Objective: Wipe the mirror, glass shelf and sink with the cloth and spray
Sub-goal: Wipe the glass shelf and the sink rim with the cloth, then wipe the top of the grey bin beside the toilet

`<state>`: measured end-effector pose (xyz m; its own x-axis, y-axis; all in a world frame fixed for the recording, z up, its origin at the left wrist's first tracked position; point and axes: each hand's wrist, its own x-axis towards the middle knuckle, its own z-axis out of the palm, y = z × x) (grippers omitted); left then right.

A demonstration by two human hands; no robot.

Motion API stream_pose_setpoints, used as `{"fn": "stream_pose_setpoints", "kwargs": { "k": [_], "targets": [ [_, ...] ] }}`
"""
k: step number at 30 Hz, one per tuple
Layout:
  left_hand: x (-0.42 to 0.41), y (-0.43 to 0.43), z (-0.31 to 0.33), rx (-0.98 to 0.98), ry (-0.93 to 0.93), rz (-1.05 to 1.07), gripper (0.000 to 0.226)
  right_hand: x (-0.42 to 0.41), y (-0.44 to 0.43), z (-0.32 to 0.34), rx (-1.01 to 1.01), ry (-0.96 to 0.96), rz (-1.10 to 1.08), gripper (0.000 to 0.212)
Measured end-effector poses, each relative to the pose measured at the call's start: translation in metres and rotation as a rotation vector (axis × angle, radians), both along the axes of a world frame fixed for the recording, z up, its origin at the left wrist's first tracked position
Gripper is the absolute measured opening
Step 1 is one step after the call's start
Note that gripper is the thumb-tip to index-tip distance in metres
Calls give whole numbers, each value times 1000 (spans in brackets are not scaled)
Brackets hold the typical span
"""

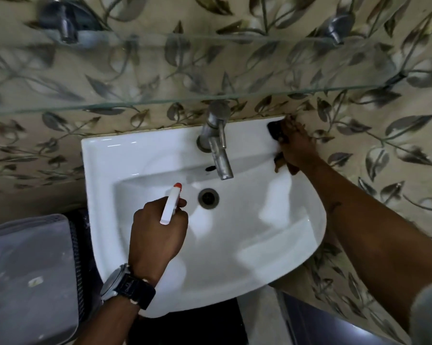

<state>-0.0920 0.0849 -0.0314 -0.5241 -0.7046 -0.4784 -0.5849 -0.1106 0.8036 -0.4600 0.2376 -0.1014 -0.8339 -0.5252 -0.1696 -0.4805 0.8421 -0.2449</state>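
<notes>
A white sink (125,165) hangs on a leaf-patterned wall, seen from above. My left hand (157,235), with a wristwatch, grips a white spray bottle (171,204) with an orange nozzle, held over the basin and pointing toward the drain (208,198). At the sink's back right corner, my right hand (294,145) presses a dark cloth (274,129) against the rim. A glass shelf (160,70) on two metal brackets runs across above the sink. The mirror is out of view.
A metal tap (218,143) stands at the back middle of the sink, its spout over the basin. A grey lidded container (28,277) sits at the lower left beside the sink. The shelf edge overhangs the tap.
</notes>
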Motion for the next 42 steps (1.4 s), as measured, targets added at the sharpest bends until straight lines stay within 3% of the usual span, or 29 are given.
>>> {"fn": "stream_pose_setpoints", "kwargs": {
  "k": [6, 10, 12, 16, 18, 22, 25, 29, 33, 37, 40, 42],
  "targets": [
    [19, -20, 14, -35, 24, 64, 28, 17, -10, -16, -95, -154, -36, 59],
    [29, -29, 18, -68, 36, 93, 34, 79, -53, -4, -140, -169, 210, 72],
    [34, -33, 19, -73, 39, 109, 32, 93, -66, -2, -162, -225, 286, 69],
    [51, -42, 24, -110, 58, 135, 31, 109, -71, 31, -406, -496, -20, 24],
    [62, -46, 25, -135, 92, 159, 30, 126, -61, 49, -548, -555, -205, 27],
    [83, -58, 27, -220, 203, 201, 28, 189, -29, 72, -869, -581, -343, 41],
    [92, -71, 27, -258, 228, 238, 30, 241, -4, 86, -985, -625, -452, 43],
    [107, -86, 33, -291, 225, 264, 21, 307, -2, 101, -1025, -717, -450, 38],
    [139, -93, 35, -387, 253, 333, 19, 362, -41, 117, -1076, -771, -335, 49],
    [188, -100, 23, -498, 209, 517, 27, 406, -99, 119, -969, -823, -156, 42],
    [227, -99, -1, -469, 214, 630, 11, 434, -142, 105, -890, -888, -30, 42],
    [254, -99, -17, -518, 177, 700, 30, 455, -176, 86, -816, -927, 63, 42]
  ]
}}
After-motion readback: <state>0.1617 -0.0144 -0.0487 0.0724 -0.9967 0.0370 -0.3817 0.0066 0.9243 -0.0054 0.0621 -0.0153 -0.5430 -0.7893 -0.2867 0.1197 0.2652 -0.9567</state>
